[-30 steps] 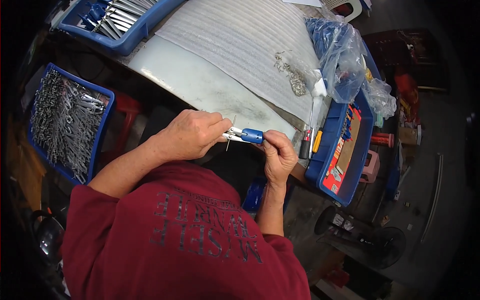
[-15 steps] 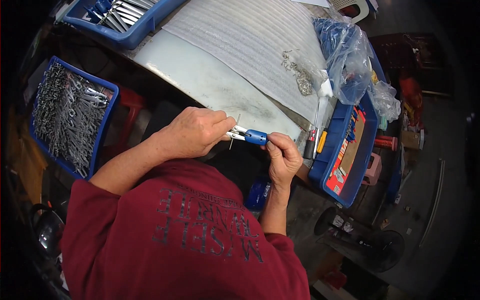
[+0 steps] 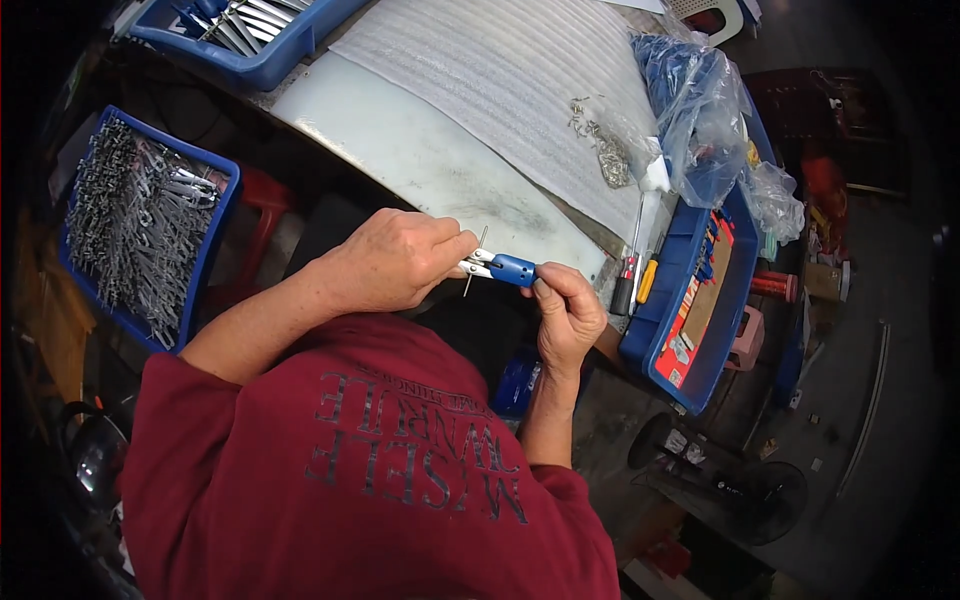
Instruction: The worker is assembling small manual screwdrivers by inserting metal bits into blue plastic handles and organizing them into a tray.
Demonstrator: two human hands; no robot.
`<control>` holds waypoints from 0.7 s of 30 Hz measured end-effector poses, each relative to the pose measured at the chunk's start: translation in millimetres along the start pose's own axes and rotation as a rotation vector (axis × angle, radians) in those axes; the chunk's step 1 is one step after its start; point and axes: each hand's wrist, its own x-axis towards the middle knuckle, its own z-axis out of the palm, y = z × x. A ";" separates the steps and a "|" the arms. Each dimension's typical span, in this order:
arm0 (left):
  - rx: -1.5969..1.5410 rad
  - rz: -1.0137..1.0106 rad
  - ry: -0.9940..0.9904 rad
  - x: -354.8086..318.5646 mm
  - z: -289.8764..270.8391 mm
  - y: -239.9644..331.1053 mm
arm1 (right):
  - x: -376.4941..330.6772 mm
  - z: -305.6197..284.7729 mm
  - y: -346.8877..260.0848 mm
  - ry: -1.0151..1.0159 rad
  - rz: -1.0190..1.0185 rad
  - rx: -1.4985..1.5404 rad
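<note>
Between my two hands, over the near edge of the table, is a bright metal two-armed piece [image 3: 479, 262] crossed by a thin rod. One end of it sits in a blue cylindrical sleeve [image 3: 513, 270] with small dark holes. The fingers of my left hand [image 3: 400, 260] are closed round the metal arms, and they hide the far ends. Thumb and forefinger of my right hand [image 3: 568, 318] pinch the right end of the blue sleeve.
A blue bin of metal parts [image 3: 235, 180] stands at the left. Another blue tray [image 3: 262, 72] lies at upper left. Foam sheet [image 3: 480, 90], loose small screws [image 3: 612, 160], screwdrivers [image 3: 647, 283], a plastic bag [image 3: 690, 110] and a blue crate [image 3: 645, 335] lie to the right.
Both hands keep their hold. The blue sleeve has turned slightly, so more dark holes show. The view has shifted a little.
</note>
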 end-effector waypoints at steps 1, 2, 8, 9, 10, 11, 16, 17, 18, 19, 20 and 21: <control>-0.001 -0.001 -0.005 -0.3 0.4 -0.2 | -0.2 0.1 0.4 -0.012 -0.004 -0.007; -0.002 -0.001 -0.006 -0.6 1.0 -0.4 | -0.6 0.2 0.8 -0.022 -0.007 -0.015; 0.018 0.010 -0.012 0.1 1.6 0.2 | -3.9 5.2 2.9 -0.021 -0.004 -0.031; 0.021 0.016 -0.007 0.5 3.3 0.8 | -4.6 6.7 2.6 -0.022 -0.003 -0.029; 0.024 0.023 -0.002 0.8 4.2 1.3 | -5.4 8.3 1.6 -0.013 0.006 -0.030; 0.025 0.021 -0.003 1.0 4.5 1.4 | -5.6 9.2 1.0 -0.003 0.014 -0.032; 0.030 0.011 -0.014 0.9 3.8 0.6 | 0.0 2.4 -0.8 -0.061 -0.010 -0.136; 0.030 0.012 -0.015 0.8 3.9 1.4 | 0.9 -0.5 -0.7 -0.103 -0.039 -0.206; 0.021 0.010 -0.015 0.6 3.9 2.5 | 2.9 -1.6 -1.6 -0.102 -0.039 -0.207; 0.011 0.008 -0.015 0.7 3.9 2.9 | 6.3 -1.6 -3.5 -0.135 -0.073 -0.204; 0.011 0.008 -0.016 0.6 4.0 3.1 | 8.8 -1.0 -5.4 -0.169 -0.107 -0.201; 0.018 0.003 -0.024 0.5 4.2 3.0 | 10.8 0.0 -7.1 -0.168 -0.105 -0.201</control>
